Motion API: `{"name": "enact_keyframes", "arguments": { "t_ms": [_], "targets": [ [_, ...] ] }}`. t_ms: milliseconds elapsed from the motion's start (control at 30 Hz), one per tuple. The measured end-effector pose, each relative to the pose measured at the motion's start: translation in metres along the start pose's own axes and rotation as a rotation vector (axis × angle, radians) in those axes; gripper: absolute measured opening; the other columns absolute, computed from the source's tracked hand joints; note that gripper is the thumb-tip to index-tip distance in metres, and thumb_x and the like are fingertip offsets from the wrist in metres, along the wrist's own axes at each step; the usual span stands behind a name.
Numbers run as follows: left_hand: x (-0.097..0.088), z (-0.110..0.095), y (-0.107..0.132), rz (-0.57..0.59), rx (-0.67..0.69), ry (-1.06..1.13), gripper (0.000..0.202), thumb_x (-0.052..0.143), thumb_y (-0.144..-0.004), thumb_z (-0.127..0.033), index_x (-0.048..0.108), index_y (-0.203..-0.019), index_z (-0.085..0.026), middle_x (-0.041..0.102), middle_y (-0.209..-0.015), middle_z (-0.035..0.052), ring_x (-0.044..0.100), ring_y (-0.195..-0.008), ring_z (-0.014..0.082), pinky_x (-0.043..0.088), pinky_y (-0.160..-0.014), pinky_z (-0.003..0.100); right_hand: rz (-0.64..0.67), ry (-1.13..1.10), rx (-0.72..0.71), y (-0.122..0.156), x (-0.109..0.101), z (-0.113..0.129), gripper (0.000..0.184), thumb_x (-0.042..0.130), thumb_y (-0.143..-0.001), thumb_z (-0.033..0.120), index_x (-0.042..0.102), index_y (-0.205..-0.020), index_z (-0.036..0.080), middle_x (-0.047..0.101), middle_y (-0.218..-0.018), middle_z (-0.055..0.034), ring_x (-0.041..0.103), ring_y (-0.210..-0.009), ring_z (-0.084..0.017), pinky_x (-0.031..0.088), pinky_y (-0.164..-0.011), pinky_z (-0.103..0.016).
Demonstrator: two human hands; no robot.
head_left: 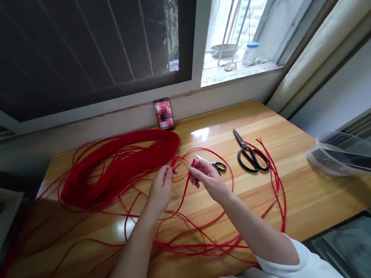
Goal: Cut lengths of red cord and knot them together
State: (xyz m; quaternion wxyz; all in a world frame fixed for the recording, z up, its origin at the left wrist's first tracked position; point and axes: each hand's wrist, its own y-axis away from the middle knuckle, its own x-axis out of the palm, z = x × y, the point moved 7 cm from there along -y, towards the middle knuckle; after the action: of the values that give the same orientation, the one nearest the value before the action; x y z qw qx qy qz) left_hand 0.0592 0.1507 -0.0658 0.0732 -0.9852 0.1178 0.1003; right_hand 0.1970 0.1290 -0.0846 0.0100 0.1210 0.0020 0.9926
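Both hands meet above the middle of the table, a small gap between them. My left hand (162, 185) pinches red cord, with short ends sticking out past the fingertips. Between thumb and fingers of my right hand (208, 176) is another stretch of red cord (187, 185), which hangs down toward the table. Just behind the right hand lies a small pair of scissors (219, 166), its blades partly hidden by the fingers. A big coil of red cord (82, 188) rests left of the hands, and loose strands spread below the forearms.
Large black-handled scissors (251, 154) lie to the right on the wooden table (302, 190). A phone (164, 114) leans on the wall at the back. At the right edge sits a clear plastic container (332, 158) with a dark flat object across it. A window stands behind.
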Motion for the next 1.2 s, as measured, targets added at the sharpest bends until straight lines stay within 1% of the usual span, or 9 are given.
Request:
{"name": "enact_keyframes", "arguments": {
  "t_ms": [100,200,367,500,600,700,833,967,1200],
  "targets": [
    [0.01,-0.012,0.002,0.053,0.009,0.055,0.024,0.043,-0.084,-0.038,0.052,-0.078,-0.017,0.051,-0.069,-0.0008,0.045,-0.064,0.0116,0.035,-0.062,0.022,0.034,-0.047,0.006,0.009,0.011,0.01,0.027,0.064,-0.07,0.037,0.045,-0.078,0.02,0.052,-0.054,0.0057,0.047,-0.045,-0.007,0.034,-0.039,-0.018],
    [0.014,-0.017,0.004,0.041,0.012,0.09,0.025,0.044,-0.083,-0.04,0.052,-0.078,-0.017,0.049,-0.066,-0.0012,0.043,-0.061,0.0105,0.034,-0.057,0.022,0.023,-0.054,-0.005,0.011,0.016,0.014,0.025,0.062,-0.073,0.038,0.045,-0.078,0.02,0.054,-0.053,0.005,0.049,-0.044,-0.008,0.034,-0.039,-0.018],
    [0.017,-0.018,0.002,0.031,-0.008,0.183,0.028,0.042,-0.084,-0.042,0.049,-0.073,-0.017,0.044,-0.059,-0.0035,0.041,-0.054,0.0088,0.034,-0.053,0.021,0.015,-0.002,-0.055,0.008,0.02,0.019,0.024,0.057,-0.075,0.042,0.046,-0.076,0.02,0.055,-0.053,0.004,0.049,-0.043,-0.008,0.034,-0.038,-0.018],
    [0.018,-0.021,0.0,0.01,0.008,0.228,0.028,0.047,-0.081,-0.043,0.049,-0.071,-0.017,0.049,-0.064,-0.0019,0.046,-0.062,0.0095,0.038,-0.06,0.021,-0.032,0.062,-0.108,0.007,0.019,0.027,0.021,0.059,-0.075,0.039,0.053,-0.075,0.019,0.05,-0.054,0.0039,0.041,-0.044,-0.006,0.03,-0.038,-0.019],
    [0.026,-0.019,0.001,0.06,-0.055,0.335,0.029,0.046,-0.081,-0.045,0.048,-0.073,-0.017,0.049,-0.061,-0.0026,0.046,-0.054,0.0086,0.037,-0.051,0.021,-0.081,0.082,-0.133,0.005,0.017,0.032,0.019,0.061,-0.073,0.037,0.055,-0.072,0.018,0.049,-0.058,0.0029,0.041,-0.047,-0.007,0.029,-0.039,-0.019],
    [0.031,-0.015,0.001,0.058,-0.087,0.382,0.03,0.047,-0.08,-0.046,0.046,-0.071,-0.018,0.041,-0.053,-0.0054,0.036,-0.045,0.0063,0.028,-0.043,0.02,-0.122,0.09,-0.126,0.003,0.014,0.033,0.018,0.062,-0.072,0.035,0.055,-0.072,0.018,0.049,-0.06,0.0024,0.041,-0.048,-0.007,0.028,-0.039,-0.02],
    [0.03,-0.016,0.0,0.021,-0.054,0.391,0.029,0.05,-0.079,-0.044,0.047,-0.071,-0.017,0.035,-0.053,-0.0057,0.032,-0.047,0.006,0.025,-0.044,0.02,-0.168,0.033,-0.119,0.002,0.011,0.032,0.021,0.066,-0.068,0.034,0.058,-0.081,0.019,0.051,-0.06,0.0023,0.041,-0.049,-0.007,0.027,-0.038,-0.019],
    [0.029,-0.02,0.001,0.008,-0.049,0.39,0.029,0.049,-0.079,-0.045,0.048,-0.07,-0.017,0.038,-0.052,-0.0052,0.034,-0.047,0.0066,0.026,-0.045,0.021,-0.164,0.019,-0.046,0.002,0.013,0.03,0.027,0.067,-0.066,0.035,0.064,-0.085,0.017,0.05,-0.055,0.0027,0.035,-0.044,-0.006,0.025,-0.037,-0.019],
    [0.03,-0.025,0.002,0.018,-0.038,0.441,0.029,0.048,-0.081,-0.043,0.046,-0.068,-0.017,0.043,-0.054,-0.0045,0.036,-0.046,0.0058,0.027,-0.042,0.019,-0.134,0.024,0.025,0.002,0.013,0.031,0.023,0.067,-0.065,0.036,0.069,-0.073,0.014,0.049,-0.048,0.0031,0.031,-0.041,-0.004,0.021,-0.038,-0.02]
  ]
}}
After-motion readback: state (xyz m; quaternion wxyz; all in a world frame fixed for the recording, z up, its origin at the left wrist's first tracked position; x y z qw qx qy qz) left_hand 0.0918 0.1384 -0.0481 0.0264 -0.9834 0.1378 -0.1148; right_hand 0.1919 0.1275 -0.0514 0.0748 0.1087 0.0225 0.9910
